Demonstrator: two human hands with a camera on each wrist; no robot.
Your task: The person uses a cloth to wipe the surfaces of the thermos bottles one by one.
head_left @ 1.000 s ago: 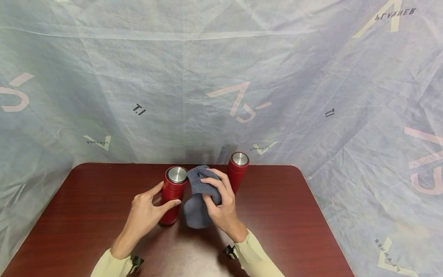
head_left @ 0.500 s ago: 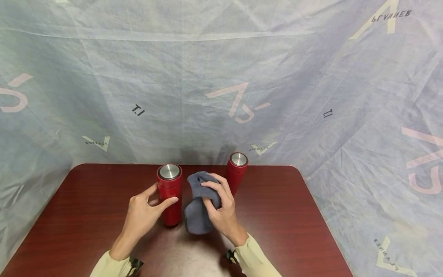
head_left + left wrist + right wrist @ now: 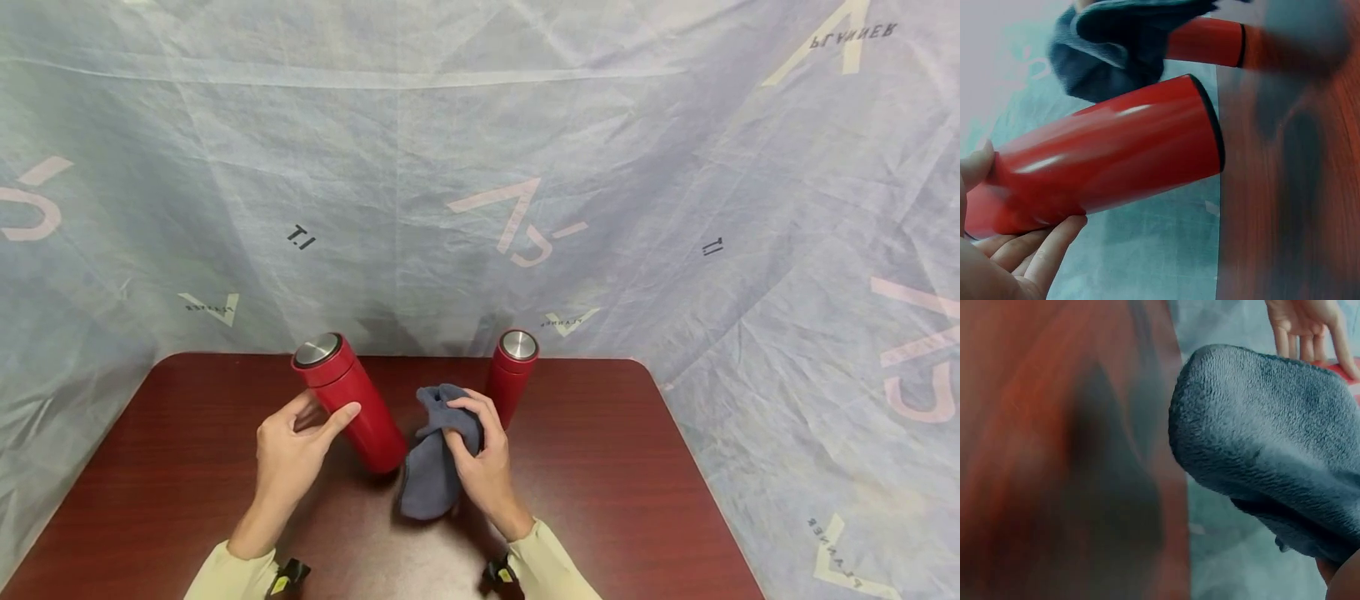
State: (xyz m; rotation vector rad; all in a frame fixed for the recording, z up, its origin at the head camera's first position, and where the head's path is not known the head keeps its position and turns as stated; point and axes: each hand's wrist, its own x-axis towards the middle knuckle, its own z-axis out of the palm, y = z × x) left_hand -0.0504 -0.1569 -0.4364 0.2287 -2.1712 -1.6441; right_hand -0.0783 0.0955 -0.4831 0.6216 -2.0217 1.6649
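Observation:
A red thermos flask point(image 3: 358, 408) with a silver-topped lid leans left in the head view. My left hand point(image 3: 288, 454) holds it, thumb on the near side and fingers on the far side. Whether its base touches the table cannot be told. In the left wrist view the flask point(image 3: 1116, 156) shows its glossy body and black-rimmed base. To its right my right hand point(image 3: 487, 462) grips a bunched grey-blue cloth point(image 3: 431, 479), which hangs down below the fingers. The fleecy cloth point(image 3: 1266, 412) hides most of that hand in the right wrist view.
A second red thermos flask point(image 3: 512, 379) stands upright behind my right hand, which partly covers its lower part. Both are over a dark red-brown wooden table point(image 3: 600, 467). A grey printed fabric sheet point(image 3: 405, 183) hangs round the table's back and sides.
The held flask has gone from nearly upright to leaning left, its lid moving leftward. My left hand has shifted slightly left. The cloth has moved a little lower, away from the flask's upper part.

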